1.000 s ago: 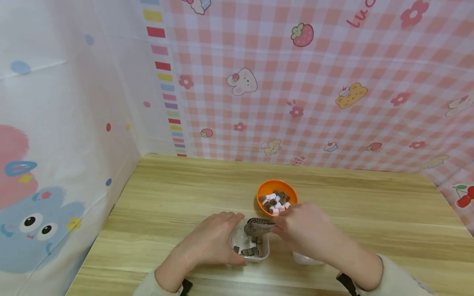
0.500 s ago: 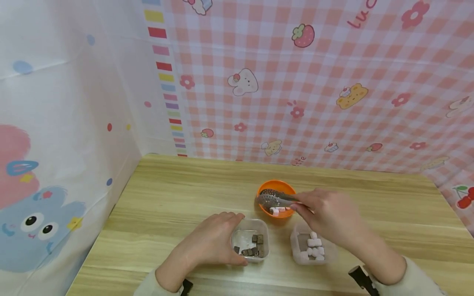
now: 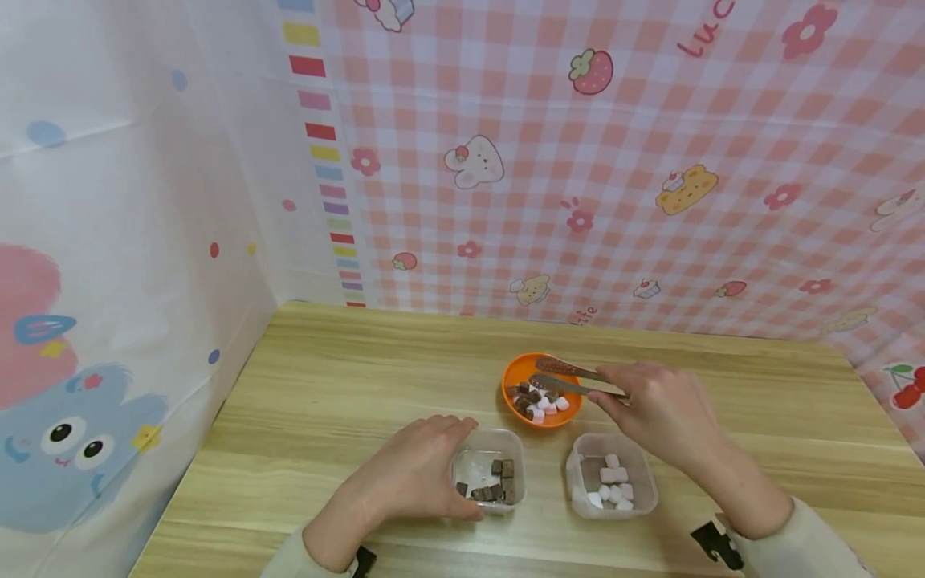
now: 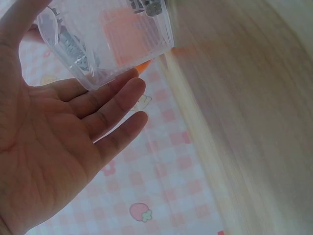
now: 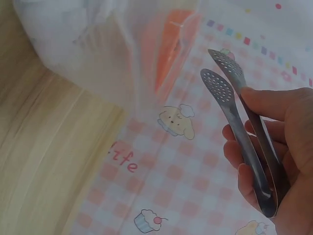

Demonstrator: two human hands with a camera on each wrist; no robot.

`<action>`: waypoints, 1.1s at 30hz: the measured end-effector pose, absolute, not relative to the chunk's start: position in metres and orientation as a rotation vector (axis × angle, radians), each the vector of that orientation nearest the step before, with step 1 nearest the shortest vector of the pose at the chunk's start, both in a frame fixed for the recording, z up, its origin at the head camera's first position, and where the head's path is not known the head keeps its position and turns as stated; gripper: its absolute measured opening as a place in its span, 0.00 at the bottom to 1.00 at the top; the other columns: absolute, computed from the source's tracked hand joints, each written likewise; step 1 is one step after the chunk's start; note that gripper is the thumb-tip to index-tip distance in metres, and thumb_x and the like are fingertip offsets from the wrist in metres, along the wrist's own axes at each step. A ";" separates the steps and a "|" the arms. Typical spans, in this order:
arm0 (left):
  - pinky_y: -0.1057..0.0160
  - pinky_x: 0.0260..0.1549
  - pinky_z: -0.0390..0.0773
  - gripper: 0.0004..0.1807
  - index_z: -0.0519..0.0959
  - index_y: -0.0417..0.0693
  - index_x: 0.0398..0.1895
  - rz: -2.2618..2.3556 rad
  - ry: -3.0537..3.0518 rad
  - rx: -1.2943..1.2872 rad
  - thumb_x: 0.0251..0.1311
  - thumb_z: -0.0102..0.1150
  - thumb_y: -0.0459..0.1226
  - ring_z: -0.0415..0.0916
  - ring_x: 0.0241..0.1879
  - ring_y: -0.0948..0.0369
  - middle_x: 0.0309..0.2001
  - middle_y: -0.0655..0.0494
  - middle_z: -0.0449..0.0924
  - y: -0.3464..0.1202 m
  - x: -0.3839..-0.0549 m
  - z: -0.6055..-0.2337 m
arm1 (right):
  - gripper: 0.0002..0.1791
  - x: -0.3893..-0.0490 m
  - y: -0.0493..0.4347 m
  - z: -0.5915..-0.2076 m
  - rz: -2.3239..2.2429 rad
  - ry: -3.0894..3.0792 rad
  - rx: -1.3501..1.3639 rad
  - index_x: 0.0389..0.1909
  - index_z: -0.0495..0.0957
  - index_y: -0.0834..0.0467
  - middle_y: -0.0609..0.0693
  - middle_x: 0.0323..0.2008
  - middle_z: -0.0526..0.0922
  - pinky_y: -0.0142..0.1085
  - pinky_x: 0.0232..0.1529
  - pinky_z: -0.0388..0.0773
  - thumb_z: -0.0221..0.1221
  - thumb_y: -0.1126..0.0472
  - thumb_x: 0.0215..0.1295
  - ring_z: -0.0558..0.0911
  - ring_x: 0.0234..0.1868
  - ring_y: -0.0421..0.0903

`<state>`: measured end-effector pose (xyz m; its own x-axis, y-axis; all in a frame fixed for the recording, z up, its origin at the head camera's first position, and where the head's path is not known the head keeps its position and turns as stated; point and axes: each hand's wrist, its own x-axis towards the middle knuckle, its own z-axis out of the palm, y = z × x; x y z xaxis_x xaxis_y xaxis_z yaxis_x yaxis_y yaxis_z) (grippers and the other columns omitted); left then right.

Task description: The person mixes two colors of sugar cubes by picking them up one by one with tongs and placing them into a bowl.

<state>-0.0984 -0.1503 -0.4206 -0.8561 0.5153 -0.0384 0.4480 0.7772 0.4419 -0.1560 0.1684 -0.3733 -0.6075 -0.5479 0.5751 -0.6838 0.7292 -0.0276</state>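
Note:
My right hand (image 3: 654, 405) holds metal tongs (image 3: 567, 386) with perforated tips. Their two arms stand apart over the orange bowl (image 3: 515, 373), and the right wrist view shows nothing between the tips. Inside the bowl lie mixed brown cubes (image 3: 533, 396) and pinkish-white marshmallow-like pieces (image 3: 562, 404). My left hand (image 3: 415, 474) holds a clear plastic container (image 3: 473, 464) from its left side, thumb at the near edge and fingers at the far edge. Several brown cubes (image 3: 507, 486) rest in that container, mostly to its right and front.
A second clear container (image 3: 650, 494) stands to the right, below my right forearm, with several pinkish-white pieces (image 3: 614, 475) in it. All stand on a wood-grain table (image 3: 347, 361). A pink checked cloth (image 3: 629, 160) hangs behind, and a white printed one (image 3: 181, 241) at the left.
The tongs have moved from above the left container to over the bowl, then toward its right back, and their arms have spread apart. The left hand stays at its container.

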 end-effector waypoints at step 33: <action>0.52 0.62 0.79 0.57 0.76 0.39 0.67 0.627 2.816 0.797 0.32 0.86 0.59 0.79 0.58 0.54 0.58 0.49 0.83 -0.152 -0.100 -0.422 | 0.31 -0.127 0.145 -0.364 0.345 -2.347 1.277 0.48 0.85 0.60 0.49 0.43 0.87 0.41 0.34 0.87 0.45 0.40 0.83 0.87 0.38 0.45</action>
<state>-0.1002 -0.1520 -0.4215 -0.8479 0.5294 -0.0286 0.4672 0.7717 0.4315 -0.1266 0.1451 -0.3642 -0.4742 -0.7299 0.4923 -0.8408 0.5413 -0.0073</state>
